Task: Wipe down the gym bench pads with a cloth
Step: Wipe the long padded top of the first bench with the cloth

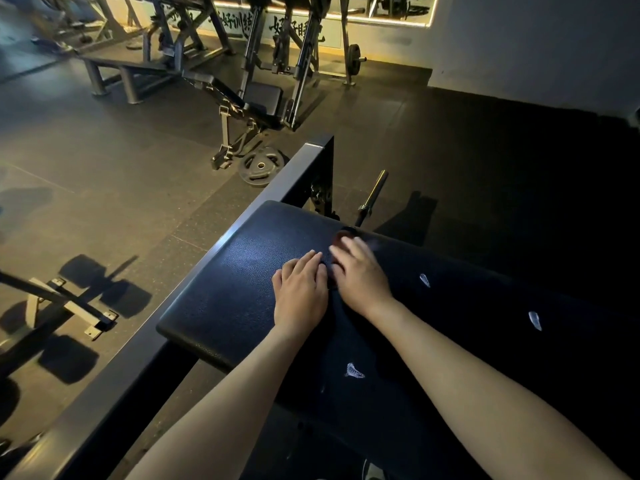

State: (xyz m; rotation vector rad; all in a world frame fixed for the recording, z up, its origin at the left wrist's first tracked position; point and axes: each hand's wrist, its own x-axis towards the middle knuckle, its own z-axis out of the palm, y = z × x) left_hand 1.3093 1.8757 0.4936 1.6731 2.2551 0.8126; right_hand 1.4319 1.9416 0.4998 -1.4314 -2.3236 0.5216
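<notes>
Cloth [433,327]: dark with white flecks, spread over the right part of the black bench pad [239,278] and hard to tell from it in this light. Judged light, limp and prone to bunching, so better driven under flat palms than pinched. Left hand [300,296] lies flat at its edge, fingers straight. Right hand [362,277] is palm-down just beside it, fingertips blurred, gripping nothing visible. Pad's long axis runs rightward from its rounded left end.

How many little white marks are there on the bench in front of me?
3. One mark just right of the right hand, one farther right, and one nearest you. The dim area to the right may hide more.
</notes>
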